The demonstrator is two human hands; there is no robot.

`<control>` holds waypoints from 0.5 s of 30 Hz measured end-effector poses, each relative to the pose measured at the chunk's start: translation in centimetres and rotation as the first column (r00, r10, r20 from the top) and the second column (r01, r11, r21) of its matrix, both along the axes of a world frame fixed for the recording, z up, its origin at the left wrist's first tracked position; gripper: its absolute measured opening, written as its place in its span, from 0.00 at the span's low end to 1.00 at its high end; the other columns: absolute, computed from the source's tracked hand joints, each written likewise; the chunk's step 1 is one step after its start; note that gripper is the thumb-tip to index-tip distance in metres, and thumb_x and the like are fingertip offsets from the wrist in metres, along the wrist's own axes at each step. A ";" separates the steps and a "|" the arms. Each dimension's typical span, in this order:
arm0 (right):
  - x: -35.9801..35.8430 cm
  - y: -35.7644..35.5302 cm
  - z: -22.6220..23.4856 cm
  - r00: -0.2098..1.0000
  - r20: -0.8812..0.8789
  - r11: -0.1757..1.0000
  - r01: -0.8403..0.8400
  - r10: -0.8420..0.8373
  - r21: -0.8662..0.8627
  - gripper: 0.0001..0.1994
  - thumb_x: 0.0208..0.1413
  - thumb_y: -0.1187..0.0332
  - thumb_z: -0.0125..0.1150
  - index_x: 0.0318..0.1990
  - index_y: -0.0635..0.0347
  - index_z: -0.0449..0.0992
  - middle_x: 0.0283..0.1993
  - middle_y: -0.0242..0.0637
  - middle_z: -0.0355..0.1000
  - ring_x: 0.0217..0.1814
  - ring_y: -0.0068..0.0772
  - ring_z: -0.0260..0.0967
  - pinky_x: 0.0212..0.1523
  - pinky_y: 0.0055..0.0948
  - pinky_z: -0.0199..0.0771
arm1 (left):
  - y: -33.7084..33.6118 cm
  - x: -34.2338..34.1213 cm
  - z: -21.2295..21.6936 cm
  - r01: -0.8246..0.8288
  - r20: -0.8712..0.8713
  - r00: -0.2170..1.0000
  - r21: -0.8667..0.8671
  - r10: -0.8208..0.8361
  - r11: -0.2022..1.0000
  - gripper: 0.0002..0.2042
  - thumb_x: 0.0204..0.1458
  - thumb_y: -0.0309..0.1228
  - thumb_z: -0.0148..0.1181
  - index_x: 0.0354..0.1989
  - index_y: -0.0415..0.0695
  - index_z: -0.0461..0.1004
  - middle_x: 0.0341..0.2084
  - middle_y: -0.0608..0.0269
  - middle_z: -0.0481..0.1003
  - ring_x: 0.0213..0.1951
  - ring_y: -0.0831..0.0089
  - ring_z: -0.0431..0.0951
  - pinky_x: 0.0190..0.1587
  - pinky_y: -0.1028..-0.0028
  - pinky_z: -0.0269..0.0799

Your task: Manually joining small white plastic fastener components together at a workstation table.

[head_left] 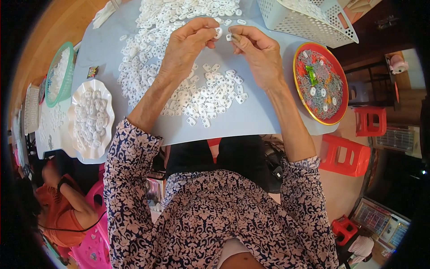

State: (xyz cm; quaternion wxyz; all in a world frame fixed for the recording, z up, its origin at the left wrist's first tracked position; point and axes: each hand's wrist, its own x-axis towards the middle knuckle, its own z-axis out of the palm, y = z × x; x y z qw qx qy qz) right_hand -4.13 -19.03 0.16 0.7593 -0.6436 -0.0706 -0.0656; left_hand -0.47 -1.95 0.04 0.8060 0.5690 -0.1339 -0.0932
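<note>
My left hand [188,45] pinches a small white plastic piece [218,32] between thumb and fingers above a light grey table [251,121]. My right hand [253,49] holds another small white piece [229,37] right beside it, the two pieces nearly touching. Below and behind both hands lies a wide heap of the same white plastic pieces [201,96], spread across the tabletop.
A white scalloped dish [92,119] filled with white pieces and a green basket [58,74] sit at the left. A red plate [320,83] of grey and white parts lies at the right, a white perforated basket [309,20] beyond it. Red stools [345,154] stand right; another person [60,210] sits lower left.
</note>
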 end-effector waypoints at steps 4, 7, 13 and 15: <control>-0.3 0.1 0.2 0.999 0.033 0.995 -0.027 0.030 -0.093 0.09 0.53 0.75 0.58 0.43 0.62 0.76 0.32 0.28 0.73 0.30 0.15 0.65 0.35 0.16 0.68 | -0.1 0.2 -0.1 0.008 0.015 1.000 -0.021 -0.008 1.000 0.08 0.50 0.26 0.56 0.37 0.39 0.76 0.26 0.67 0.73 0.28 0.80 0.70 0.35 0.81 0.66; -0.3 0.3 0.2 0.999 0.036 0.988 -0.025 0.031 -0.153 0.11 0.53 0.75 0.59 0.44 0.62 0.75 0.32 0.28 0.73 0.32 0.14 0.66 0.36 0.16 0.69 | -0.1 0.2 -0.1 0.021 0.018 1.000 -0.027 -0.020 0.999 0.08 0.50 0.26 0.56 0.37 0.39 0.75 0.26 0.67 0.73 0.29 0.80 0.70 0.35 0.81 0.66; -0.4 0.3 0.3 0.999 0.049 0.981 -0.009 0.019 -0.194 0.11 0.51 0.76 0.59 0.43 0.63 0.74 0.31 0.27 0.72 0.31 0.14 0.66 0.36 0.15 0.68 | 0.1 0.4 -0.3 0.034 0.040 0.999 0.011 -0.035 0.999 0.08 0.51 0.27 0.56 0.38 0.39 0.76 0.25 0.67 0.73 0.29 0.80 0.70 0.35 0.81 0.67; -0.5 0.5 0.4 0.999 0.046 0.983 -0.015 0.024 -0.184 0.11 0.51 0.76 0.58 0.43 0.63 0.74 0.31 0.27 0.72 0.31 0.13 0.65 0.35 0.15 0.68 | 0.3 0.3 -0.2 0.022 0.043 0.999 0.023 -0.023 0.999 0.09 0.51 0.27 0.55 0.39 0.39 0.76 0.25 0.67 0.73 0.29 0.80 0.70 0.35 0.81 0.67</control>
